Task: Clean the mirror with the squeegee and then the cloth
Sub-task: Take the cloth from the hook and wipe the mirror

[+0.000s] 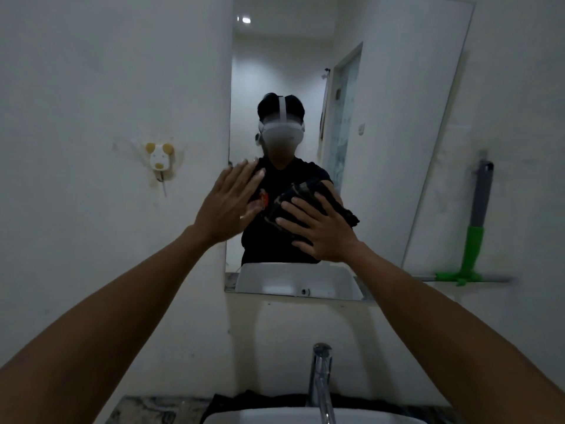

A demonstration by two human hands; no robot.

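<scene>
Cloth (308, 206) pressed flat on mirror (382, 117) at frame centre
It is pinned under the spread right hand (321, 231); the left hand (229, 203), released, is raised just left.

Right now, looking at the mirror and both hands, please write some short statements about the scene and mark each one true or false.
1. The right hand presses a dark cloth on the mirror. True.
2. The left hand holds the squeegee. False: the left hand is flat and holds nothing; the squeegee leans on the wall to the right of the mirror.
3. The squeegee has a green part. True.
4. The tap is running water. False: no water shows.
5. A small animal-shaped hook is on the wall to the right of the mirror. False: it is to the left.
</scene>
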